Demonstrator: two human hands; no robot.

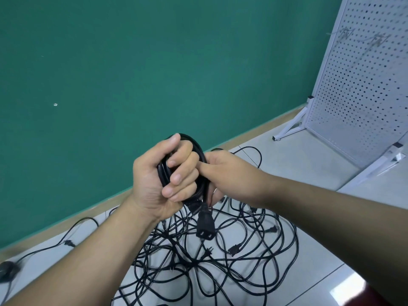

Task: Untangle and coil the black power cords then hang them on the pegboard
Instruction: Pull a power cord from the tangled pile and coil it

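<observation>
Black and thick, the coiled black power cord sits upright in your two hands, held above the floor and near the middle of the scene. Your left hand has its fingers curled tight round the left side of the loops, thumb pointing up along the top of the coil. Your right hand closes on the coil's right side, thumb pressed against the strands, the other fingers mostly hidden behind them. From the bottom of the coil a black moulded socket plug hangs straight down, its slotted face toward you.

Under your hands lies the loose tangle of thin black cords, spread over the glossy pale tiled floor, with several plugs showing among the loops and a few strands trailing off to the left. The white perforated metal pegboard stands on its white frame feet at the far right, well apart from the coil; blurred wire hooks show near its top. A green wall with a tan skirting strip runs behind everything.
</observation>
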